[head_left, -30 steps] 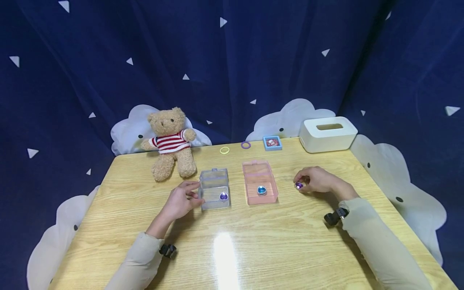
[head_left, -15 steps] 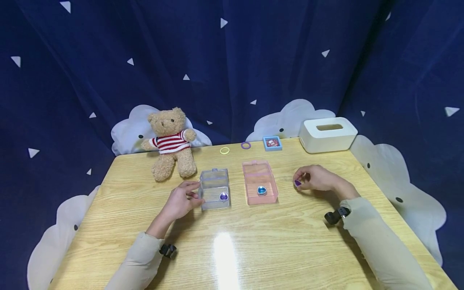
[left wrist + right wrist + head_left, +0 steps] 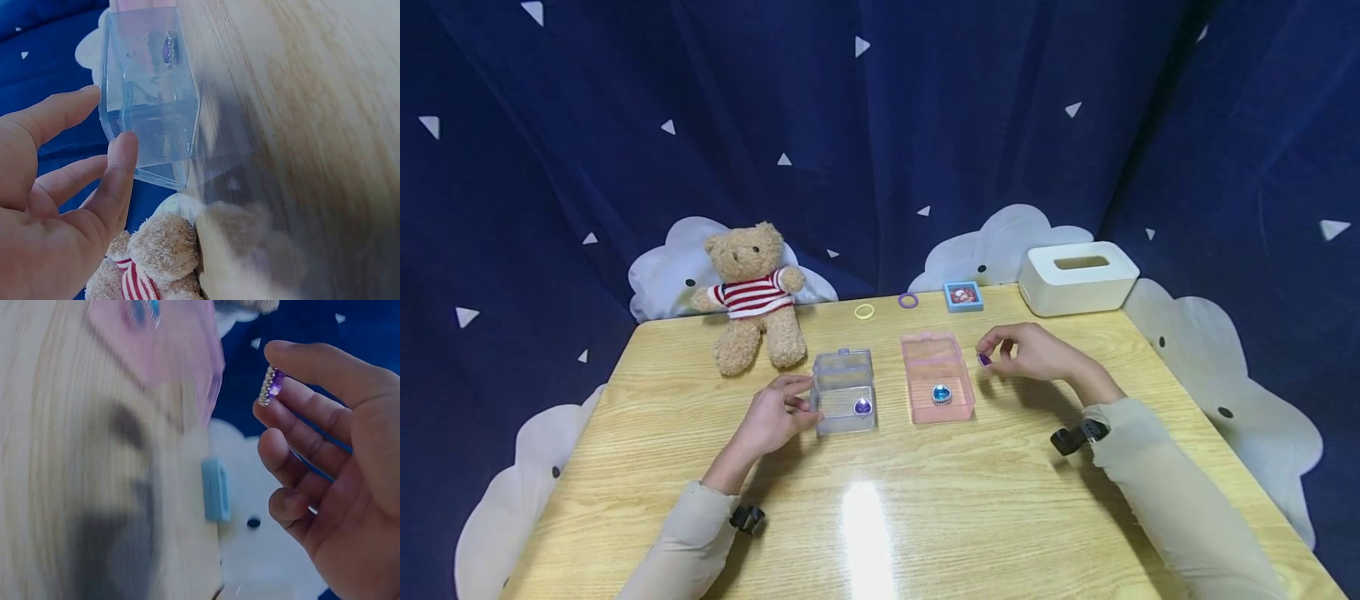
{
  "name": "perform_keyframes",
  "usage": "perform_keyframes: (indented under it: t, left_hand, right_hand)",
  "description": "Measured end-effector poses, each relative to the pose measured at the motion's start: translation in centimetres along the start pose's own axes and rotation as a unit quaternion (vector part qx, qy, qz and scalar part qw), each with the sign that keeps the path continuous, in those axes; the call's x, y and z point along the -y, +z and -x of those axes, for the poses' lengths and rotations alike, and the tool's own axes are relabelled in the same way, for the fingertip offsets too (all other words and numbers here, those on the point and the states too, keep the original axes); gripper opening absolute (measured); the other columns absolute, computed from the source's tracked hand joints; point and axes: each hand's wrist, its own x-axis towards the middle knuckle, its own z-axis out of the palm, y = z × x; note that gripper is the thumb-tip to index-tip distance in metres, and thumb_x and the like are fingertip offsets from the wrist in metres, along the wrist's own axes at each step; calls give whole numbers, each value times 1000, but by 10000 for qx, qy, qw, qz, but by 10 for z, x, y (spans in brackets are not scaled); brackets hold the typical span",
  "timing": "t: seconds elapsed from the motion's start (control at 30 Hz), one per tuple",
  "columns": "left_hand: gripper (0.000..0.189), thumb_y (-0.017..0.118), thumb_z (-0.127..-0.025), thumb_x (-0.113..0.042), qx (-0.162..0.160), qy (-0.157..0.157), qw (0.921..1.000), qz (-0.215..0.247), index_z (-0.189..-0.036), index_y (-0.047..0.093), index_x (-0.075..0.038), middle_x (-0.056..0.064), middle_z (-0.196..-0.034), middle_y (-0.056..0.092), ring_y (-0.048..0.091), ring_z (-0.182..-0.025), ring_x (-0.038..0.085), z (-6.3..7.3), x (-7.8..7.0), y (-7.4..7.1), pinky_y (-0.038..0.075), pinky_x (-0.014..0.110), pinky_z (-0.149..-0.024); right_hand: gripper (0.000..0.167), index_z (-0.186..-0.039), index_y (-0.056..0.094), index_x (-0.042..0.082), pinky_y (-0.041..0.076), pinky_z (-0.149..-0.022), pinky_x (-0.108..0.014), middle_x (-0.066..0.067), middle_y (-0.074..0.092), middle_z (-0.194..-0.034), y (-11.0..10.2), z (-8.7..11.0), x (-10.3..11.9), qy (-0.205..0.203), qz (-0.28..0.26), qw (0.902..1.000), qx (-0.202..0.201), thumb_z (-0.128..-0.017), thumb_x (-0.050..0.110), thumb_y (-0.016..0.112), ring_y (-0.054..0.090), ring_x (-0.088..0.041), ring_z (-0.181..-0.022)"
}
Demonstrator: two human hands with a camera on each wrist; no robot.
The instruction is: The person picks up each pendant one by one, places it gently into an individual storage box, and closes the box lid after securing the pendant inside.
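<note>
In the head view my right hand (image 3: 1037,352) is above the table, right of an open pink box (image 3: 942,372). Thumb and a finger pinch a purple gem (image 3: 272,386) with a beaded silver rim, seen edge-on in the right wrist view. Inside the pink box lies a blue gem (image 3: 942,394). My left hand (image 3: 775,412) rests at the left side of an open clear bluish box (image 3: 844,379), its loosely bent fingertips touching the box wall. Another purple gem (image 3: 862,406) lies in that box.
A teddy bear (image 3: 751,296) in a striped shirt sits at the back left. Along the back edge are a yellow ring (image 3: 864,304), a purple ring (image 3: 908,294), a small blue frame (image 3: 951,302) and a white tissue box (image 3: 1060,296).
My right hand has lifted the purple gem off the table and moved it left and away from me, closer to the pink box. The left hand and both boxes stay put.
</note>
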Motion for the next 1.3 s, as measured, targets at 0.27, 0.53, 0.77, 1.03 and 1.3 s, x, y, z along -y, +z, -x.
perform_keyframes:
  t: [0.27,0.53,0.77,1.03,1.3]
  left_hand:
    - [65,79,-84,-10,2,-45,10000,11,-141,52,4,14,-141,54,67,-98,22,1,-2,0,56,18,-71]
    - [65,80,-83,-9,-36,-46,10000,55,-140,53,5,14,-140,54,67,-98,25,1,-2,0,56,17,-71]
    - [65,80,-83,-9,-17,-40,10000,41,-140,53,5,15,-140,54,67,-98,25,1,-3,0,56,17,-70]
    - [65,80,-82,-7,-33,11,10000,56,-139,53,6,16,-140,54,68,-97,26,1,-3,0,56,16,-71]
    - [65,80,-83,-9,-23,-9,10000,30,-139,53,5,14,-141,54,68,-97,24,0,-1,-1,56,17,-72]
  right_hand:
    - [22,-102,72,20,55,-77,-41,6,72,-99,15,-23,38,-431,-187,9988,118,-82,14,77,65,-22,-84]
    - [19,-100,73,20,52,-67,-24,7,72,-96,34,-46,78,-653,-160,9972,330,-82,18,75,63,-15,-79]
    - [21,-102,73,20,48,-62,-20,9,71,-90,55,-67,106,-830,126,9954,454,-82,22,79,58,-8,-69]
    - [23,-104,73,20,49,-66,-20,8,72,-97,83,-85,125,-850,495,9928,679,-82,23,80,58,-4,-70]
    - [26,-106,73,20,52,-73,-23,9,73,-98,108,-98,134,-847,689,9906,819,-82,25,81,64,-8,-77]
